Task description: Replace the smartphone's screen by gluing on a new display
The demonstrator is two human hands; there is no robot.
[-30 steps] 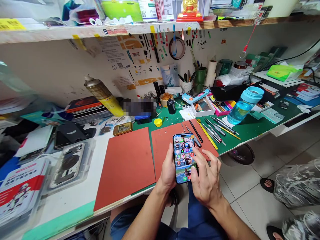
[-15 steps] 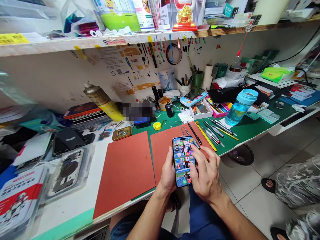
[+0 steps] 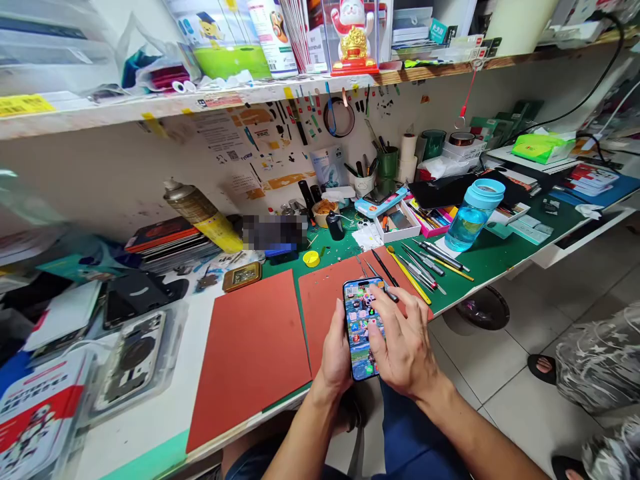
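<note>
A smartphone (image 3: 359,348) with a lit screen of app icons is held over the front edge of the bench, tilted up towards me. My left hand (image 3: 334,353) is closed around its left side, with the thumb along the edge. Over the right part of the screen lies my right hand (image 3: 409,343), its fingers apart and bent, fingertips at the display; it covers some icons. Beneath and behind the phone is a reddish-brown mat (image 3: 325,293). Just beyond the hands lie several pens and tweezers (image 3: 420,270) and a yellow-handled tool (image 3: 413,280).
A second reddish-brown mat (image 3: 255,347) lies to the left, near a phone frame in a clear case (image 3: 133,357). A blue water bottle (image 3: 473,217) stands at the right. A spray can (image 3: 205,217) leans at the back, under a loaded shelf (image 3: 175,107). Another person's sandalled foot (image 3: 543,367) shows at right.
My right hand has shifted slightly left across the screen, covering more of it. The icons on the display have changed position. My left hand still holds the smartphone; the whole view has shifted a little.
</note>
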